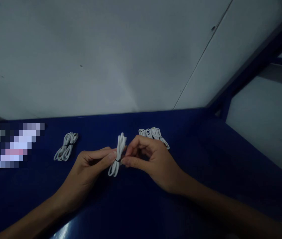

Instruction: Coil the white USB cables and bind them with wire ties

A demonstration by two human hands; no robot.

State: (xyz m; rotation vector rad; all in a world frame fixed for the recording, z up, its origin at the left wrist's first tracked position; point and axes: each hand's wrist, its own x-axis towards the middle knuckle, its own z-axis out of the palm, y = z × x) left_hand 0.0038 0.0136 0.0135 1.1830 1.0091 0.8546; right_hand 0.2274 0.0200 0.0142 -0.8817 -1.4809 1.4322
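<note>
Our right hand (157, 161), curled nearly closed, its hold unclear, partly hides white coiled cables (155, 133) beyond; our left hand (87, 169) pinches one black-tied, looped white cable (121, 146)

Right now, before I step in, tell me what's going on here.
A person is handling a looped white cable bundle above a blue table. The left hand pinches it, while the right hand has its fingertips close to the dark tie around it; whether that is fully fastened can't be told. Tied white cable lies off to the left, and more coiled cable lies partly hidden behind the right hand.
</note>
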